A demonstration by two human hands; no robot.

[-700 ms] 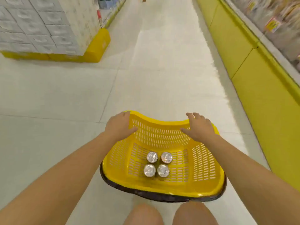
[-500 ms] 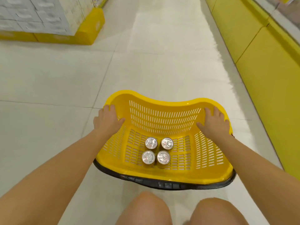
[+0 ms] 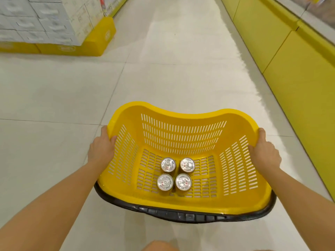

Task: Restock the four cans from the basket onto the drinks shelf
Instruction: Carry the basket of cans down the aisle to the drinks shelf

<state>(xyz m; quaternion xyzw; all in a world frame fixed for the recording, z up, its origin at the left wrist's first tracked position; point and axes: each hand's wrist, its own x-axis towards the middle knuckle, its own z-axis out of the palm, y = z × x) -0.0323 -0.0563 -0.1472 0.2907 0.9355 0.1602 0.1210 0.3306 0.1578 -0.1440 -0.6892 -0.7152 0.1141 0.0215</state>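
Yellow basket [image 3: 181, 134], four upright cans [image 3: 175, 173] inside

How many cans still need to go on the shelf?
All four. Nothing is shelved yet: the four cans stand upright together in the yellow basket. In hand: the left hand and right hand each grip a side rim. Left: placing every can on the shelf.

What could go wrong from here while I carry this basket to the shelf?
1. The four cans stand loose and upright mid-floor of the basket with open space around them; a tilt or jolt could likely topple or roll them.
2. The left hand and right hand grip only the side rims, so either could slip, and neither is free to steady a can.
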